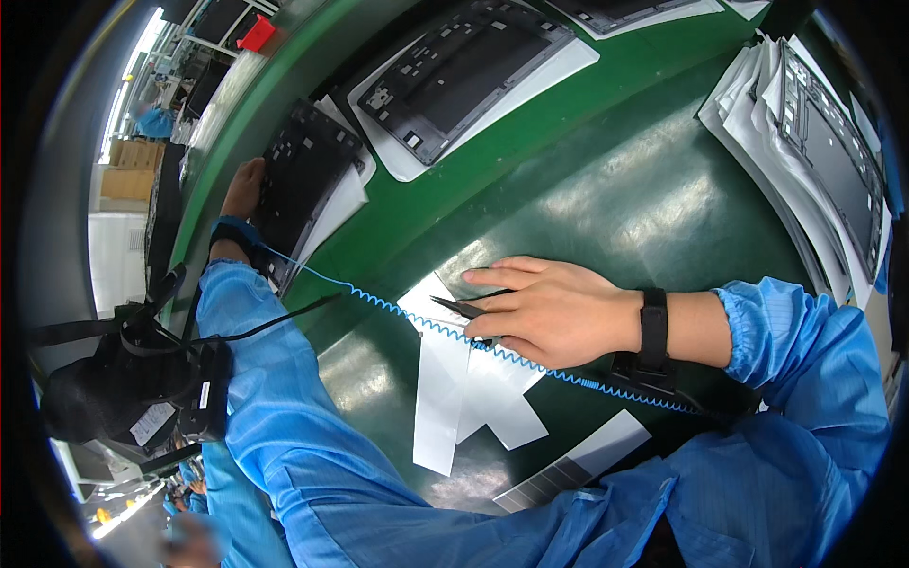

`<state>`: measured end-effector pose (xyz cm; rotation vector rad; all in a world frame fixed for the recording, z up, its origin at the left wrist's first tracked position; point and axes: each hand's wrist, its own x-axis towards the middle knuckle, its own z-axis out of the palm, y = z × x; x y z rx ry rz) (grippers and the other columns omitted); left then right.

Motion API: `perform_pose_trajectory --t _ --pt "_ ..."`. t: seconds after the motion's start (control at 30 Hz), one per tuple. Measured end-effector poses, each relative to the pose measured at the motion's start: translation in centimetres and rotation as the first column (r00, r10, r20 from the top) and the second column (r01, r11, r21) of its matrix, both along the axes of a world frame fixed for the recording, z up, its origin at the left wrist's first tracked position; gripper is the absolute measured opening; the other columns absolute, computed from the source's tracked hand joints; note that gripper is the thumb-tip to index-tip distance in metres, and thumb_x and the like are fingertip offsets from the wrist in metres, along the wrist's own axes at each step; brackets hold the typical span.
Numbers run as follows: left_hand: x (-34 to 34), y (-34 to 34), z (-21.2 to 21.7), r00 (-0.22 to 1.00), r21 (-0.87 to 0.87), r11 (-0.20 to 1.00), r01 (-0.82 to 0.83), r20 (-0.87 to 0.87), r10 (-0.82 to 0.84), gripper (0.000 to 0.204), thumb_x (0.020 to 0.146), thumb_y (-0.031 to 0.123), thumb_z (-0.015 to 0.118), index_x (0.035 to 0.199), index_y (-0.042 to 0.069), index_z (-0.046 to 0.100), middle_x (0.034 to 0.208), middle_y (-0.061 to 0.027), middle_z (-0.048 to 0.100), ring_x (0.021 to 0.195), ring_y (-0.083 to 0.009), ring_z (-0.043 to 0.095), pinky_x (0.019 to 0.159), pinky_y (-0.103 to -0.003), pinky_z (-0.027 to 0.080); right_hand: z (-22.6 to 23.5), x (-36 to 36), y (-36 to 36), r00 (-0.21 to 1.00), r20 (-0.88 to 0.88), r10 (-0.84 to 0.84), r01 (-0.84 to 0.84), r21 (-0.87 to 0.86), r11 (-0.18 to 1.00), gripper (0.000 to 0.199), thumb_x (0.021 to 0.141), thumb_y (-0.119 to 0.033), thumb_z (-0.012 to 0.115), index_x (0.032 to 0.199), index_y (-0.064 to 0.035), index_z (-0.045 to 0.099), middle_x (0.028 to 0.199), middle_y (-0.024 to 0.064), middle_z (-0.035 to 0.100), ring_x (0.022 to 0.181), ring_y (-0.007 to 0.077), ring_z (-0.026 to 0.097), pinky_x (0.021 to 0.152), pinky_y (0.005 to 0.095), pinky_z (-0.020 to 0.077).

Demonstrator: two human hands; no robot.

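My left hand [244,189] is at the far left, closed at the left edge of a black panel [308,161], a thin frame-like housing with small pale patches. Part of its fingers is hidden at that edge. White sheets show under the panel. My right hand [568,312], palm down over the middle of the table, holds dark pointed tweezers [456,308] between its fingers, tips toward the left. Beneath it lie white paper strips [440,402]. A coiled blue cord [388,306] runs from the band on my left wrist, passing under my right hand.
Another black panel [464,71] lies on white sheets at the back. A stack of panels and white sheets [757,142] stands at the right. A white and grey strip sheet [573,464] lies near my body. A black bag-like object [114,388] hangs by my left arm. The table [606,208] is green.
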<state>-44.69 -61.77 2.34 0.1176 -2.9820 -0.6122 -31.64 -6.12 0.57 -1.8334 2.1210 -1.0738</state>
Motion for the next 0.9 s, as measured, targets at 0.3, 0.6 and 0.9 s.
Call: perform_pose_trajectory --t 0.3,0.6,0.9 --pt "0.7 3.1 1.6 0.931 -0.143 0.982 -0.121 0.327 0.163 0.068 0.091 0.057 0.060 0.120 -0.004 0.059 0.104 -0.0189 0.065 0.100 -0.0289 0.062 0.087 -0.038 0.046 0.0 0.2 -0.3 1.000 -0.019 -0.022 0.022 0.000 1.000 0.028 0.087 -0.015 0.058 0.114 -0.0101 0.064 0.118 0.0092 0.066 0.133 0.0314 0.046 0.114 0.0428 0.0319" --pt "3.3 2.7 4.1 0.938 0.254 0.938 -0.236 0.313 0.151 0.064 0.087 0.057 0.066 0.108 -0.004 0.068 0.087 -0.0043 0.069 0.077 -0.0121 0.062 0.068 -0.029 0.047 -0.4 0.1 -0.1 0.998 -0.061 -0.032 0.031 -0.011 0.999 0.025 0.087 -0.016 0.060 0.112 -0.0121 0.064 0.116 0.0082 0.066 0.133 0.0300 0.046 0.113 0.0425 0.0334" --pt "2.6 8.4 9.6 0.973 0.235 0.953 -0.193 -0.081 0.217 0.065 0.090 0.057 0.061 0.113 -0.004 0.065 0.097 -0.0039 0.068 0.082 -0.0134 0.061 0.072 -0.028 0.046 -1.0 -0.3 0.2 0.998 -0.065 -0.006 0.005 -0.019 1.000 0.028 0.086 -0.015 0.063 0.113 -0.0120 0.063 0.117 0.0086 0.065 0.134 0.0304 0.045 0.113 0.0429 0.0328"
